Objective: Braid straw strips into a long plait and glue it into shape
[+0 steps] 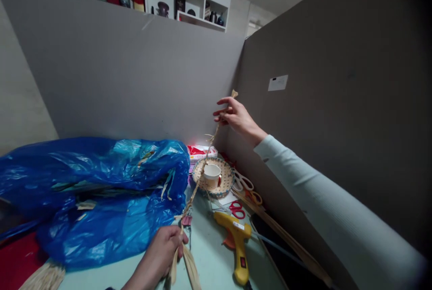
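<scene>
A thin braided straw cord (199, 177) runs taut from lower centre up to the upper right. My right hand (234, 116) is raised near the grey partition and pinches the cord's top end. My left hand (165, 251) is closed around the cord's lower part, where loose straw strips (189, 267) hang down. A small pink clip (186, 220) sits on the cord just above my left hand.
A big blue plastic bag (94, 195) with straw fills the left. A round woven basket (225, 186) holds a white cup (212, 174). Scissors (238, 210), a yellow glue gun (238, 245) and long straw strips (286, 238) lie at the right on the pale green table (216, 263).
</scene>
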`<state>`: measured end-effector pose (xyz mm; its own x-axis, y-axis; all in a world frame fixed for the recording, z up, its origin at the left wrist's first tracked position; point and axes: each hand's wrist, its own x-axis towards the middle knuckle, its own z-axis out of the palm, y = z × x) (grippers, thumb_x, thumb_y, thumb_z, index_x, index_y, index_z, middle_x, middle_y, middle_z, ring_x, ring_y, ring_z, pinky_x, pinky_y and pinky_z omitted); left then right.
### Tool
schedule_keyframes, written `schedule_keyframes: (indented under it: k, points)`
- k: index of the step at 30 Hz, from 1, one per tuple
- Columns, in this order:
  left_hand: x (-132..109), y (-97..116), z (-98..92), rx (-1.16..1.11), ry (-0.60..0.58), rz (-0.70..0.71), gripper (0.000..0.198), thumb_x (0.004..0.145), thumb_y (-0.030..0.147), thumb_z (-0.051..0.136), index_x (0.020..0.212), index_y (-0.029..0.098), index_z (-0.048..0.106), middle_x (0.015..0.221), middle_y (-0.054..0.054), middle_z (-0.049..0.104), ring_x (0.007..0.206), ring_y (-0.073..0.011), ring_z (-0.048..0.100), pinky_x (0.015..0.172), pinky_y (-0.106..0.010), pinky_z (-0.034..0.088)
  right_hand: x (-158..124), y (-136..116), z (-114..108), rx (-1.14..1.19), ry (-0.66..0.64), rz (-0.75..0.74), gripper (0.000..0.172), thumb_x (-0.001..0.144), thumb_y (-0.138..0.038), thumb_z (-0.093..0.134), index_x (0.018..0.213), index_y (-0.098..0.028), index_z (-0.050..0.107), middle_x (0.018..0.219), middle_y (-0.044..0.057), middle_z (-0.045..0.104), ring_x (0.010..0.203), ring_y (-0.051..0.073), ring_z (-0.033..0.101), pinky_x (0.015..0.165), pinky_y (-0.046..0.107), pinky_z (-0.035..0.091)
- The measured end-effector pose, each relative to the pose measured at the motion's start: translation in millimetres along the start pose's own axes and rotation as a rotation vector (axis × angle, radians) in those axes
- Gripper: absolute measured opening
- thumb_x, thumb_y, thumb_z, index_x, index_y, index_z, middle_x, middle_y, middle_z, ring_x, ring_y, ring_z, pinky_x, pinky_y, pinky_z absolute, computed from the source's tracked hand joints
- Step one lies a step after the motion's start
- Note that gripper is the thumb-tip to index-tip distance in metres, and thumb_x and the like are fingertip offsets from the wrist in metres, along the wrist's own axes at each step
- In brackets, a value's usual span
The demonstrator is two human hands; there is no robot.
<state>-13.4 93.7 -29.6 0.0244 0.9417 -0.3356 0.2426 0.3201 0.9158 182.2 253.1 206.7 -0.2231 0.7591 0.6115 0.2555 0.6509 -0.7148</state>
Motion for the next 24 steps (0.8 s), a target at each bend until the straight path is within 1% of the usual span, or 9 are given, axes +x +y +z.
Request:
schedule_keyframes:
  k: [3,5,8,11,13,15,18,21,24]
  points:
    - [-1,-1,-0.3,-0.006,0.004,-0.031,0.026,0.094,0.032,0.057,0.074,0.014,0.059,0.057,0.009,0.052,0.039,-0.0046,0.043,0.038,-0.018,0.038,28,7,23,-0.098,-0.104,-0.055,0.041,0.078,0.001,0.044,0.113,-0.017,0.055,0.094,0.009,0.067,0.072,0.016,0.067,0.062,0.027,0.053]
    - [-3,0,-1.7,-0.026,-0.005,-0.048,0.026,0.094,0.032,0.057,0.076,0.014,0.06,0.056,0.009,0.052,0.039,-0.0043,0.042,0.037,-0.018,0.036,37,9,41,-0.174,-0.182,-0.081,0.047,0.078,0.003,0.046,0.119,-0.018,0.056,0.106,0.01,0.067,0.083,0.017,0.067,0.069,0.028,0.054]
    - [-6,1,-3.4,-0.076,-0.011,-0.052,0.022,0.092,0.029,0.056,0.076,0.015,0.06,0.051,0.01,0.049,0.033,-0.0036,0.034,0.032,-0.017,0.027,39,6,61,-0.325,-0.33,-0.089,0.047,0.073,0.002,0.061,0.114,-0.021,0.065,0.117,0.007,0.067,0.103,0.02,0.063,0.085,0.03,0.051]
    - [-6,2,-3.3,-0.133,-0.001,-0.041,0.017,0.079,0.029,0.061,0.069,0.015,0.06,0.042,0.009,0.048,0.028,-0.0032,0.025,0.029,-0.018,0.015,27,-4,63,-0.482,-0.433,-0.073,0.036,0.072,0.0,0.066,0.103,-0.018,0.073,0.107,0.007,0.072,0.098,0.02,0.065,0.091,0.031,0.046]
    - [-3,1,-2.2,-0.165,0.006,-0.03,0.019,0.067,0.034,0.065,0.064,0.016,0.061,0.039,0.008,0.048,0.027,-0.0033,0.025,0.03,-0.018,0.013,9,-13,52,-0.559,-0.438,-0.076,0.032,0.077,-0.002,0.064,0.105,-0.015,0.073,0.105,0.009,0.073,0.095,0.018,0.065,0.087,0.027,0.045]
    - [-1,0,-0.8,-0.189,0.015,-0.025,0.024,0.059,0.039,0.066,0.062,0.017,0.061,0.038,0.007,0.047,0.027,-0.0035,0.027,0.031,-0.018,0.013,-18,-22,32,-0.621,-0.399,-0.08,0.03,0.084,-0.005,0.057,0.109,-0.012,0.071,0.099,0.009,0.073,0.089,0.016,0.065,0.081,0.024,0.044]
    - [-1,0,-0.2,-0.209,0.01,-0.032,0.03,0.053,0.045,0.065,0.064,0.017,0.06,0.038,0.008,0.045,0.026,-0.0029,0.023,0.03,-0.018,0.01,-71,-28,-3,-0.717,-0.338,-0.056,0.027,0.089,-0.008,0.048,0.099,-0.012,0.072,0.092,0.008,0.073,0.08,0.013,0.062,0.073,0.023,0.041]
    - [-8,4,-3.0,-0.233,-0.039,-0.024,0.034,0.056,0.044,0.066,0.076,0.018,0.058,0.041,0.008,0.05,0.027,-0.0024,0.023,0.031,-0.017,0.012,-128,-16,-30,-0.799,-0.335,0.032,0.023,0.09,-0.011,0.049,0.089,-0.013,0.071,0.078,0.006,0.07,0.065,0.012,0.058,0.063,0.023,0.036]
    - [-18,9,-7.8,-0.265,-0.104,0.007,0.031,0.066,0.041,0.067,0.083,0.019,0.053,0.05,0.006,0.058,0.029,-0.0004,0.022,0.033,-0.015,0.012,-177,9,-40,-0.856,-0.34,0.138,0.023,0.087,-0.012,0.051,0.072,-0.014,0.068,0.064,0.007,0.066,0.055,0.013,0.053,0.055,0.025,0.031]
